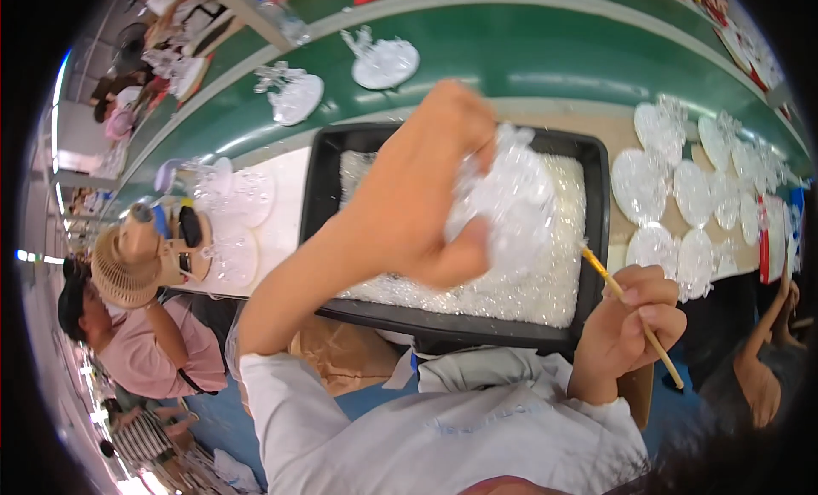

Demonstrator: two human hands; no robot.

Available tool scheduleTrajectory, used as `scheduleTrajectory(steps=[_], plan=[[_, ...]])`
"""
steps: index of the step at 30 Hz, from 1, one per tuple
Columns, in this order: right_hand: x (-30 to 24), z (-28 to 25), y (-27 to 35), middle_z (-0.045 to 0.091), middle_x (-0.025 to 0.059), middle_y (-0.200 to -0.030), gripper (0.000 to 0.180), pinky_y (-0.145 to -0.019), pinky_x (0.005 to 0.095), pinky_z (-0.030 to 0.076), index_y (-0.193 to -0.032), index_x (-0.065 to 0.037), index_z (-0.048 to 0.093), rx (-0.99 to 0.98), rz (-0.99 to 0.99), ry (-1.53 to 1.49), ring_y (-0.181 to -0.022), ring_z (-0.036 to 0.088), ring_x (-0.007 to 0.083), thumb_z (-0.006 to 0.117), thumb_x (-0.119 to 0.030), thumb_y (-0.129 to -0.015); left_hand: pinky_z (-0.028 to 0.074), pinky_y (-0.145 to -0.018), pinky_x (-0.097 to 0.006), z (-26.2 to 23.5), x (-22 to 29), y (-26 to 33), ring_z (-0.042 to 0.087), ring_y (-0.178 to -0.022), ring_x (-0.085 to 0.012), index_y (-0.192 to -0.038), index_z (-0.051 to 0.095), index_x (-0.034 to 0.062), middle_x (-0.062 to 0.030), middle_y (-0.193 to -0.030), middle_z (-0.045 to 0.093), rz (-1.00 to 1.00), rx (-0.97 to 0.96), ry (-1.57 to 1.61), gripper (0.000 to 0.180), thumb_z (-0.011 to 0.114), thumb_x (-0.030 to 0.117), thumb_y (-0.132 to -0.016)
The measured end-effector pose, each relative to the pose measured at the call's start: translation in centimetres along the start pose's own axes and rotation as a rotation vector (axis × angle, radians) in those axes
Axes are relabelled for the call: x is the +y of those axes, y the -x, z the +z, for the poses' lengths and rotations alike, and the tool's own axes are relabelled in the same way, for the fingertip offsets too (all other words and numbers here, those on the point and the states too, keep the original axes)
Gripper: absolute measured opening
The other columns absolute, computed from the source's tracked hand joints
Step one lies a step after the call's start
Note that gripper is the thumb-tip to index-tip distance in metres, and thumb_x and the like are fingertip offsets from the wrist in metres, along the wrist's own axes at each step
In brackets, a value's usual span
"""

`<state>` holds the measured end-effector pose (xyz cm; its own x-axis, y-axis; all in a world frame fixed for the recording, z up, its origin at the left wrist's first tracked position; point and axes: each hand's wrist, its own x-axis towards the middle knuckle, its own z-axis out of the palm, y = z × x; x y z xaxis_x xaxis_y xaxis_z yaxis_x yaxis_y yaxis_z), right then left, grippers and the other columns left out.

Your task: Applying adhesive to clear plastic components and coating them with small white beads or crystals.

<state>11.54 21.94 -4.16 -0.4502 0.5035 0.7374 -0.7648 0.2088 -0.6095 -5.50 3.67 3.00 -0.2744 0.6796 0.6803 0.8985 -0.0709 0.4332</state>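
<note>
Right hand (624, 331) grips one paintbrush (606, 275), long axis 11-to-5 o'clock, tip toward 11; left hand (426, 197) grasps one clear disc (518, 210).

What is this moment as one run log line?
Left hand: holding clear disc, blurred | right hand: holding thin brush | below disc: black tray with clear granules

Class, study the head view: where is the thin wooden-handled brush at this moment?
In the head view, the brush is right of centre, held in the person's right hand, its tip pointing up-left at the right rim of the black tray.
</note>
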Motion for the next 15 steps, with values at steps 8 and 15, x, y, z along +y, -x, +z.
scheduleTrajectory(steps=[8, 15], plan=[[-0.1, 0.0, -0.1, 0.059, 0.0135, -0.085, 0.017, -0.069, 0.03, 0.045, -0.093, 0.003, 0.059, -0.32, 0.286, 0.309, -0.079, 0.053, 0.0219, 0.052, -0.012, -0.09, 0.039, -0.083, -0.048, 9.9, -14.5, -8.7, 0.043, -0.099, -0.0422, -0.1, 0.045, -0.0039, -0.0234, -0.101, 0.045, -0.34, 0.305, -0.127, 0.044, 0.069, 0.013, -0.067], [-1.5, -2.1, -5.6, 0.059, 0.0151, -0.082, 0.035, -0.076, 0.0338, 0.042, -0.091, 0.007, 0.059, -0.376, 0.177, 0.393, -0.081, 0.054, 0.0234, 0.047, -0.025, -0.094, 0.038, -0.096, -0.053, 12.3, -22.9, -8.5, 0.046, -0.11, -0.0408, -0.12, 0.05, 0.0038, -0.0247, -0.123, 0.045, -0.69, 0.007, -0.328, 0.055, 0.069, 0.033, -0.078]])
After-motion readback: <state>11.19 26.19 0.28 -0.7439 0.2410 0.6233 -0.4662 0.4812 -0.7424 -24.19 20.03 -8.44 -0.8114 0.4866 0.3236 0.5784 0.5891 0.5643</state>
